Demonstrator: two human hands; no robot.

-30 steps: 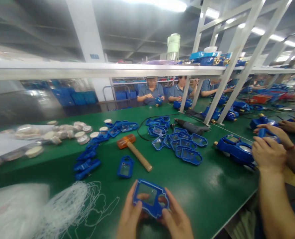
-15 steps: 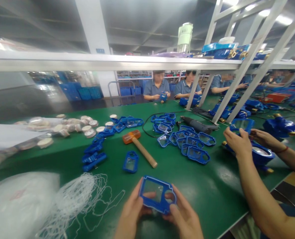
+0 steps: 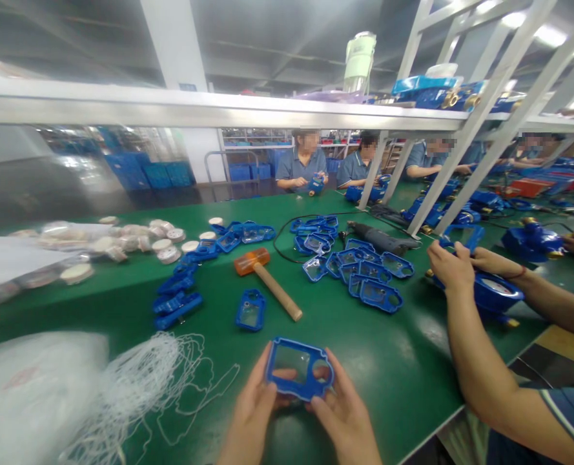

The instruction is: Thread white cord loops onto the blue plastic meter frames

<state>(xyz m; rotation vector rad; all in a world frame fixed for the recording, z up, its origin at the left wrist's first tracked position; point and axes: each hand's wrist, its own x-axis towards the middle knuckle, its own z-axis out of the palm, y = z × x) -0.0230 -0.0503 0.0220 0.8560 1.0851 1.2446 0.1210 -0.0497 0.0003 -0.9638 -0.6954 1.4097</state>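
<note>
A blue frame (image 3: 310, 387) with a clear window and a round hole is held up between my two hands at the bottom centre. My left hand (image 3: 255, 407) grips its left side, thumb in front and fingers behind. On the right side, next to the round hole, my right hand (image 3: 345, 413) pinches it. Just beyond lies a single blue frame (image 3: 250, 310) flat on the green table (image 3: 209, 355). A mallet (image 3: 277, 290) with an orange head rests to the right of that frame.
Several blue frames (image 3: 381, 296) and a dark power tool (image 3: 381, 239) lie beyond, at centre right. White string (image 3: 146, 381) and a plastic bag (image 3: 35, 394) are at left. A co-worker's arms (image 3: 475, 349) reach in from the right. A white shelf (image 3: 170, 108) spans above.
The view has shifted slightly, so the table items appear a little further left. My hands still hold the blue frame, now tilted slightly differently. The co-worker's hands have moved a little.
</note>
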